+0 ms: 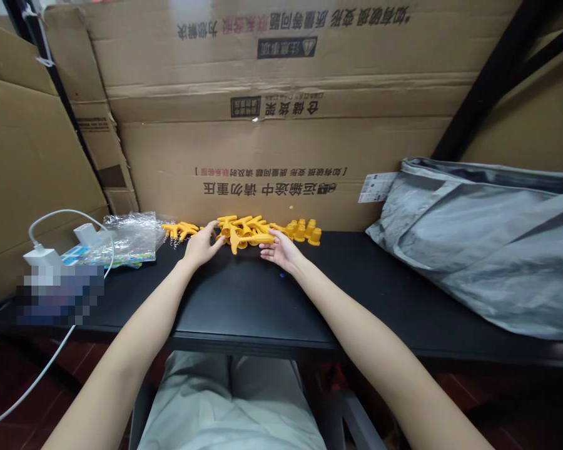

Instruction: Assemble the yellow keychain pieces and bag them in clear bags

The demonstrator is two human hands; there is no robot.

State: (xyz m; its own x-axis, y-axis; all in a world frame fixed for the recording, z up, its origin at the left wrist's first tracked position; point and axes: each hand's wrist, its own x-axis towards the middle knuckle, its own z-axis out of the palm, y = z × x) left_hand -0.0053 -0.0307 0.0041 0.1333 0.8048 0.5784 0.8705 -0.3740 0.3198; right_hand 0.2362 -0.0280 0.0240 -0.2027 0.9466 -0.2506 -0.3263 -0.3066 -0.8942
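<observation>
My right hand (281,251) holds the end of a yellow T-handled plastic piece (252,240) between thumb and fingers, with the crossbar pointing left. My left hand (201,247) is open beside that crossbar, its thumb and forefinger apart. Behind both hands lies a pile of similar yellow plastic pieces (244,222), partly hidden by the held one. Several small yellow cups (314,235) stand to the right of the pile. Left of my left hand are yellow handles with thin metal spirals (181,230).
Clear plastic bags (126,240) lie at the left on the black table (253,306). Nearby are a white charger (43,264) with a cable and a blurred-out patch (60,297). A grey bag (478,244) fills the right side. Printed cardboard (281,144) stands behind.
</observation>
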